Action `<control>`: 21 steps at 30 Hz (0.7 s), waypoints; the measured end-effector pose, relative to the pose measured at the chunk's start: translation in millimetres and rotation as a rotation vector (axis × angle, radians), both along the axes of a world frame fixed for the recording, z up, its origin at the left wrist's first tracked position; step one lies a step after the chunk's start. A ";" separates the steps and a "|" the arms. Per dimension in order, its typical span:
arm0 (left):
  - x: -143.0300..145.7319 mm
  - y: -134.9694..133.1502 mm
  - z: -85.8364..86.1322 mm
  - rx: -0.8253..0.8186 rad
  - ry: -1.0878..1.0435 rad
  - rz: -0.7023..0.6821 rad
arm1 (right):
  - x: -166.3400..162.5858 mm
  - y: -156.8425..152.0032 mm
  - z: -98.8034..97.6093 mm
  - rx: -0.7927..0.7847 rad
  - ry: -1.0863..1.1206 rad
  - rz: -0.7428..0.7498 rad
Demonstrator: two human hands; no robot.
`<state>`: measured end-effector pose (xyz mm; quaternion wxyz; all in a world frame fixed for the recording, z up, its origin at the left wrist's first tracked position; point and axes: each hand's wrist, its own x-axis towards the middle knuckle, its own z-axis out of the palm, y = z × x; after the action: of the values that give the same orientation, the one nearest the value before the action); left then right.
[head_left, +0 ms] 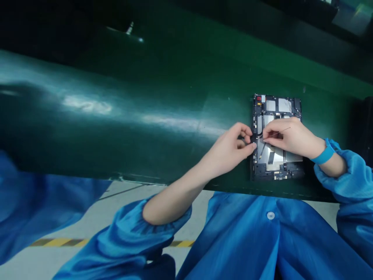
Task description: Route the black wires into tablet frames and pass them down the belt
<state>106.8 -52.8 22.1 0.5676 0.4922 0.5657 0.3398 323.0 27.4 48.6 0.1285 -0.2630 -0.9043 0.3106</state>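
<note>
An opened tablet-like device point(271, 155) lies on the green bench, its silver plates, black frame and small circuit parts exposed. At its left edge is my left hand point(230, 149), with fingers curled and the thumb tip on the frame. Over the middle of the device, my right hand point(287, 134) is closed in a pinch on a thin dark wire; part of that wire shows across the back of the fingers. A short black strip point(271, 158) rests on the silver plate below the right hand. The fingertips hide the exact point of the pinch.
The green bench top point(163, 147) runs left and behind the device, with its front edge close to my body. A small shiny object point(129, 28) lies at the back left. Another person's blue garment point(43, 206) is at the lower left.
</note>
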 end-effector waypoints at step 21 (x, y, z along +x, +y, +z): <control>8.7 3.6 -4.0 -0.153 -0.017 -0.053 | -11.0 23.5 0.7 0.000 0.016 0.132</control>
<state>115.5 -49.2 18.1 0.6170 0.4596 0.5719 0.2846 312.0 50.9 49.3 0.1151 -0.2001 -0.9186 0.3207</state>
